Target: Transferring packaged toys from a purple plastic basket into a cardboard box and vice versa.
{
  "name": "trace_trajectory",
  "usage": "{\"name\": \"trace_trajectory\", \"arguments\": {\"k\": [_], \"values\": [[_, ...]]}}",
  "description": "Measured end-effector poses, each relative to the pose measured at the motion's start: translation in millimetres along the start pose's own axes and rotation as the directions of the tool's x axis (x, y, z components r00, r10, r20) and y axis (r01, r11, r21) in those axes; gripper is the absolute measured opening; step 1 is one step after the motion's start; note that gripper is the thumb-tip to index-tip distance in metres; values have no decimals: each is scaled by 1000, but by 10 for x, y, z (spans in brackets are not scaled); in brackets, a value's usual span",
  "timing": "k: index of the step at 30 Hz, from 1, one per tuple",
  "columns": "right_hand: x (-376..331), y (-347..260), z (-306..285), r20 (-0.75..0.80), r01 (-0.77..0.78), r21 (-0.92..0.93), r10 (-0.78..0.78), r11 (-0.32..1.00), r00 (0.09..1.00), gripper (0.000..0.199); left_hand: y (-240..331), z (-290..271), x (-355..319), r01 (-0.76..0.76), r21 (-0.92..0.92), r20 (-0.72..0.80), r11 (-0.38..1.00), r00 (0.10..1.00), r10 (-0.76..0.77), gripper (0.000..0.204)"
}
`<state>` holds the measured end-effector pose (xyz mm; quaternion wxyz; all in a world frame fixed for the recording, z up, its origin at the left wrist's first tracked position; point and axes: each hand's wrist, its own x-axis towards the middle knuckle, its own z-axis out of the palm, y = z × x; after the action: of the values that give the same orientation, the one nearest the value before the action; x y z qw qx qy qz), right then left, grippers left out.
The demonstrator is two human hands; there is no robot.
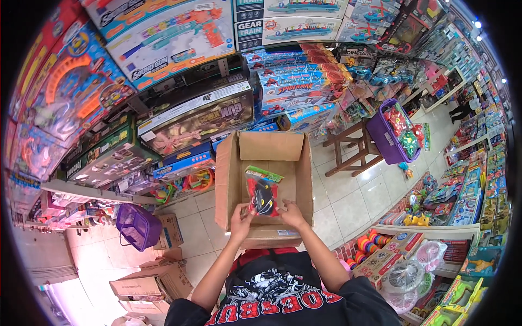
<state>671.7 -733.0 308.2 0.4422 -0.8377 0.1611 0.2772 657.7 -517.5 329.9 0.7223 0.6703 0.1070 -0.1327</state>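
Black printed shirt (283, 296) at the bottom edge, two bare forearms rising from it. Left hand (241, 216) and right hand (292, 213) both pinching the lower corners of a small clear toy packet (262, 194) with a green header card, dark red-and-black toy inside. Packet held upright inside an open cardboard box (302, 182), flaps spread. Beyond the box, stacked toy boxes (196, 117) on shelves. Purple basket (138, 227) on the tiled floor at left, another purple basket (385, 138) on a wooden stool (348, 149) at right
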Motion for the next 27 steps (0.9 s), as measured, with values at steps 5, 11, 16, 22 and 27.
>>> {"name": "trace_trajectory", "arguments": {"k": [5,11,16,22,27], "values": [[-615,-420,70,14,207,459,-240,864,971,73,244,80,-458,-383,303,12,873,917,398,22],[-987,-474,69,-203,230,721,-118,654,972,45,420,178,-832,-611,408,291,679,792,537,30],[-1210,-249,-192,-369,398,709,-175,582,913,36,670,316,-1040,-569,256,429,781,791,435,35],[-1488,190,-723,-300,346,747,-176,568,938,33,376,604,-912,-441,295,134,848,897,420,54],[-1685,730,-1104,-176,280,773,-232,570,957,28,209,1036,-733,-11,-62,333,998,942,31,54]]}}
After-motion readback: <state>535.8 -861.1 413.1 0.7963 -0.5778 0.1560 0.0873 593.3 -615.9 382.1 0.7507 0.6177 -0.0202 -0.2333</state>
